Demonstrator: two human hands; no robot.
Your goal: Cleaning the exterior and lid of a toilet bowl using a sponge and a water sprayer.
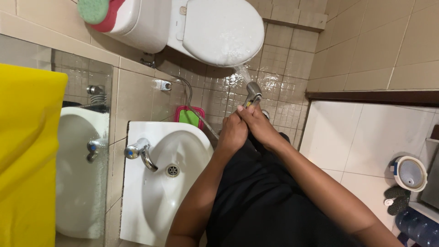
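A chrome hand-held sprayer (253,93) is aimed at a white toilet (215,29) whose lid is down and wet. Water streams from the sprayer's head onto the front of the lid. My right hand (257,122) grips the sprayer's handle. My left hand (232,131) is closed around the same handle just beside it. The sprayer's metal hose (200,116) loops back to a wall valve (163,85). The floor tiles below the toilet are wet.
A white washbasin (160,183) with a chrome tap (139,151) stands at my left below a mirror (80,137). A green and pink sponge (98,11) lies on the cistern. A pink and green item (188,116) stands on the floor. A white bucket (410,173) stands at right.
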